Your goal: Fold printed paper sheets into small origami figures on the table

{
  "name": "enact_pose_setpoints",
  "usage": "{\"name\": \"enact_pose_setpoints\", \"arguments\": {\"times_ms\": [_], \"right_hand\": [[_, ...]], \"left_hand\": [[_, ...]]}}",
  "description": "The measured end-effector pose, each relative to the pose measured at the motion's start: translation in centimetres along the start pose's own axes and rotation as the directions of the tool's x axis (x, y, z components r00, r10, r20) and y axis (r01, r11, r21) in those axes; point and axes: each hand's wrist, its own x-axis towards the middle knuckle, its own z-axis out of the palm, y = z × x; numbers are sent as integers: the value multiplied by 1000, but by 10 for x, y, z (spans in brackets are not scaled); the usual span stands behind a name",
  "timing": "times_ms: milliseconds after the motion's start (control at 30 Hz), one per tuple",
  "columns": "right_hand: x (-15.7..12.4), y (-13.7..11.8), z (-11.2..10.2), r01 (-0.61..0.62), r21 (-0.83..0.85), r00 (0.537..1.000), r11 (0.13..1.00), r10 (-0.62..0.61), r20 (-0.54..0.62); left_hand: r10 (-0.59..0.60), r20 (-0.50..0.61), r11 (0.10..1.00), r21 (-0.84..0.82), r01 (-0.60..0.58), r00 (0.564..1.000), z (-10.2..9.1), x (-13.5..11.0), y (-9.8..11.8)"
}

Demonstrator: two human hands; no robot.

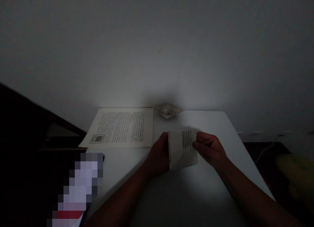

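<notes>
A small folded sheet of printed paper (176, 152) is held upright over the white table, between my two hands. My left hand (158, 155) grips its left edge, with the fingers partly hidden behind the paper. At the right edge, my right hand (211, 148) pinches it between thumb and fingers. Lines of print show on the upper right part of the folded paper; the rest looks blank. Beyond it, against the wall, stands a folded paper box (167, 112) with an open, diamond-shaped top; the contents are too dim to make out.
A stack of printed pages (125, 125) lies at the table's back left, overhanging the left edge. A blurred-out bright screen (78, 184) sits at the left edge. The white table (213, 122) meets a grey wall (157, 50). A yellow-green thing (296, 174) is at far right.
</notes>
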Motion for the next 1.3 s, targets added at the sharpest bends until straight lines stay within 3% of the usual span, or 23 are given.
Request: {"name": "enact_pose_setpoints", "arguments": {"times_ms": [100,200,333,467,600,733,833,933,1067,1300], "right_hand": [[2,3,-2,-29,37,997,999,32,-75],[3,4,-3,-50,28,987,998,53,-151],[4,1,-3,-39,8,985,999,40,-167],[5,0,-3,16,39,978,999,-8,-207],[4,1,-3,122,24,974,992,-115,-197],[0,2,1,212,-229,948,950,-257,-188],[-2,0,5,201,-399,935,895,-296,-194],[-1,-4,8,159,-455,925,876,-294,-242],[2,-9,7,151,-385,906,911,-283,-314],[1,-7,2,177,-332,921,927,-275,-277]], "left_hand": [[27,-67,1000,4,-27,997,-2,-1,-2],[88,-94,990,116,-77,992,-3,-2,-6],[210,-115,965,183,-187,971,-6,-2,-9],[239,-109,961,170,-219,965,-9,0,-11],[189,-293,981,88,-170,937,-12,2,-14],[56,-441,998,-9,-66,896,-12,4,-14],[22,-431,999,-29,-39,902,-9,5,-12],[2,-389,998,-53,-25,921,-8,6,-11],[-34,-302,990,-143,-10,953,-16,10,-9],[-13,-223,983,-179,-27,975,-23,13,-5]]}}
